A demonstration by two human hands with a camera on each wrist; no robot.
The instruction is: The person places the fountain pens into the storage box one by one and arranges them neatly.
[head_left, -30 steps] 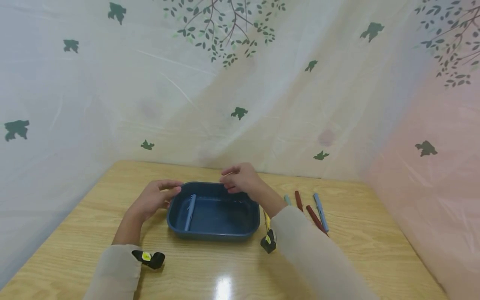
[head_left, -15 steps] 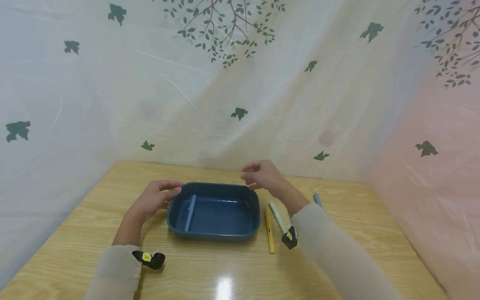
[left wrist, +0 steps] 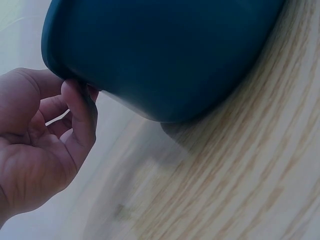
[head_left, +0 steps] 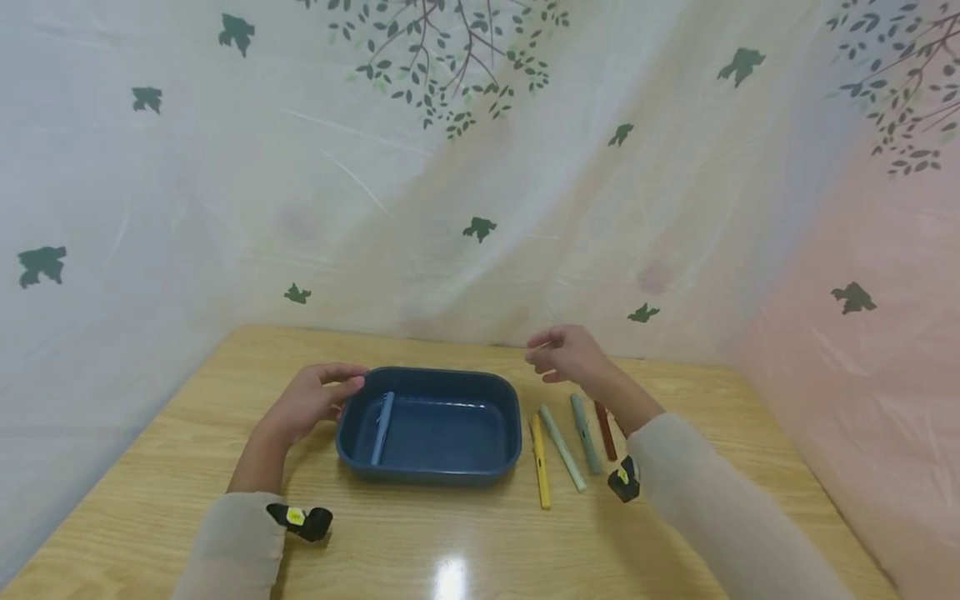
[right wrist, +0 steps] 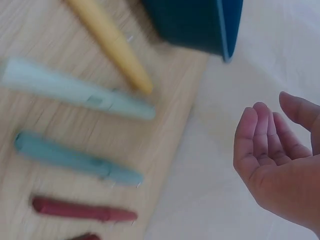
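Pale-wood bench (head_left: 375,533), my left hand (head_left: 309,398) pinching the blue rectangular tray (head_left: 429,477) at its ten o'clock; my right hand (head_left: 568,353) loosely curled, empty, at two.

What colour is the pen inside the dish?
Light blue; the head view shows that pen best.

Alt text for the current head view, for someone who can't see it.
A person's left hand holds the left side of a blue tray with one blue pen inside. The right hand hovers, holding nothing, near several coloured pens on a wooden table.

Head view downward, wrist closeups, shared tray (head_left: 438,429)
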